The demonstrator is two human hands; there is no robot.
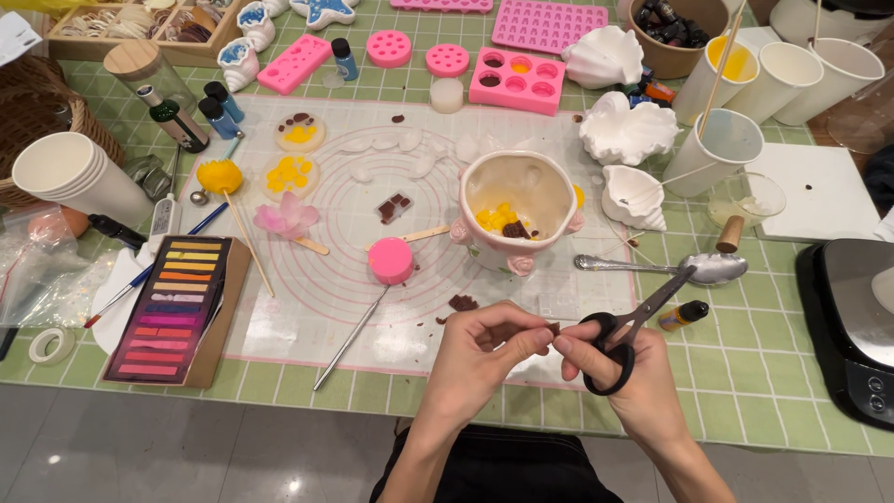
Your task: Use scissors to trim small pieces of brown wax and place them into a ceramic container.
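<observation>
My left hand (484, 352) pinches a small brown wax piece (552, 328) between thumb and fingers near the table's front edge. My right hand (626, 373) touches the same piece with its fingertips and has black-handled scissors (626, 333) looped on its fingers, blades pointing up to the right. Just beyond the hands stands a white cup with pink roses (518, 210), holding yellow and brown bits. Brown crumbs (462, 303) lie on the translucent mat (307, 317) to the left of my hands.
A round pink mould (390, 260) with a metal rod, a metal spoon (689, 268), a pastel chalk box (172, 307), pink silicone moulds (518, 81), white shells (626, 130), paper cups (726, 149) and a black appliance (852, 326) crowd the green checked cloth.
</observation>
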